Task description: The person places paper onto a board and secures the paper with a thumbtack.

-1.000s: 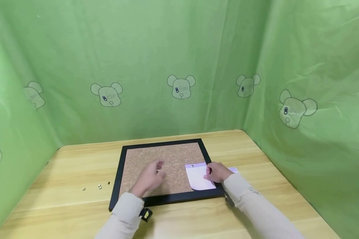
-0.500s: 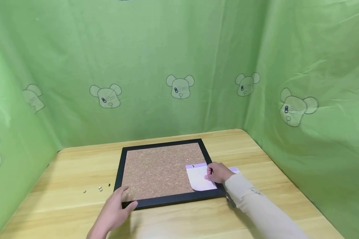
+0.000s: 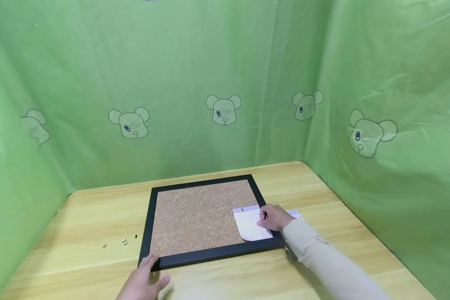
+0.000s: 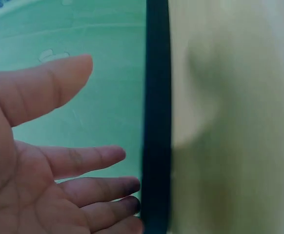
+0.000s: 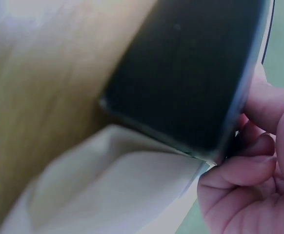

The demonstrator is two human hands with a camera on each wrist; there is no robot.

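A black-framed corkboard lies on the table. On its lower right part is a white sheet of paper with a purple top strip, and a small silver thumbtack sits in that strip. My right hand has its fingers curled at the sheet's right side, over the frame; it appears to pinch the sheet, though the fingertips are partly hidden. My left hand is at the board's near left corner, fingers extended and holding nothing. In the left wrist view, its fingertips come close to the black frame edge.
Several small shiny tacks lie on the wooden table left of the board. A second purple-topped paper shows beyond my right hand. Green curtains with bear outlines enclose the table's back and sides.
My left hand has moved left and toward me, from above the cork to the board's near left corner. The right hand has stayed at the paper.
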